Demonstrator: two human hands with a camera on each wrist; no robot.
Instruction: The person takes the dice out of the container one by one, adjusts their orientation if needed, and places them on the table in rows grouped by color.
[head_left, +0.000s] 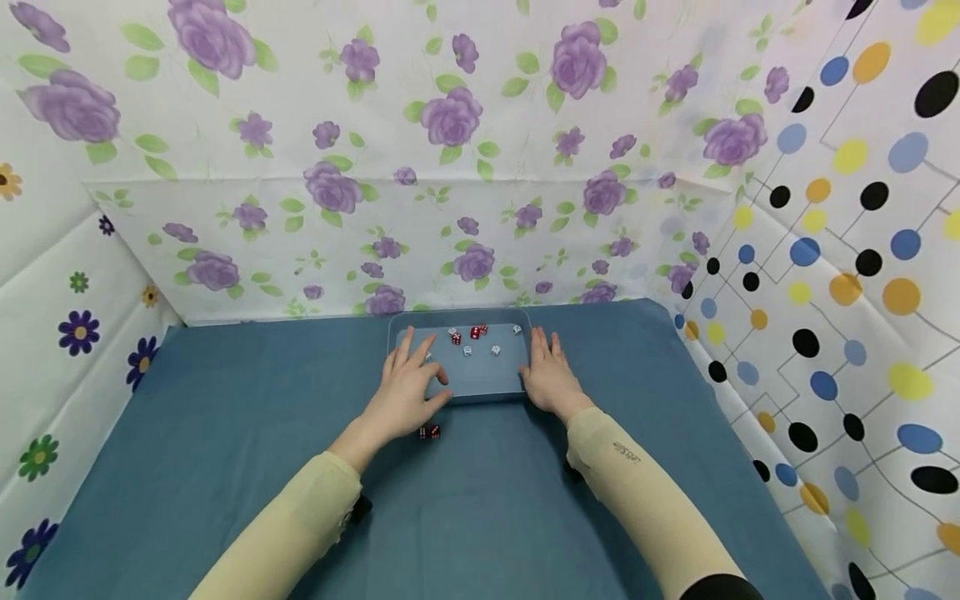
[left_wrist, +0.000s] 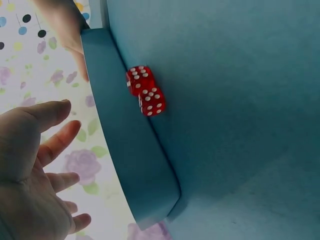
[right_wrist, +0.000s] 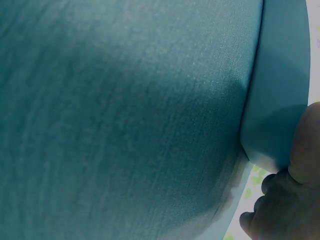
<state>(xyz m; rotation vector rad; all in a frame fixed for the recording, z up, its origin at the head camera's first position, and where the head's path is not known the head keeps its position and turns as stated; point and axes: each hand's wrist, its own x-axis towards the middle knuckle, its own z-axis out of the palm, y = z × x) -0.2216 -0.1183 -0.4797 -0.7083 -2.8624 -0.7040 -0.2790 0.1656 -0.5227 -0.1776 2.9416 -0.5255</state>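
A shallow blue-grey tray [head_left: 487, 398] stands near the back of the table, with red dice [head_left: 476, 333] and several white dice [head_left: 496, 351] scattered inside. Over its left end is my left hand [head_left: 401, 387], fingers spread and holding nothing; it hides part of that side. My right hand [head_left: 551, 375] lies along the tray's right side with fingers straight, the thumb against the tray's wall [right_wrist: 280, 60] in the right wrist view. Two red dice with white dots [left_wrist: 151, 101] sit side by side on the table in front of the tray, just below the left hand.
Blue cloth [head_left: 480, 500] covers the table. Behind it rises a white sheet with purple roses [head_left: 450, 117], and a dotted sheet [head_left: 847, 333] closes the right side. Another flowered sheet [head_left: 52, 400] hangs at the left.
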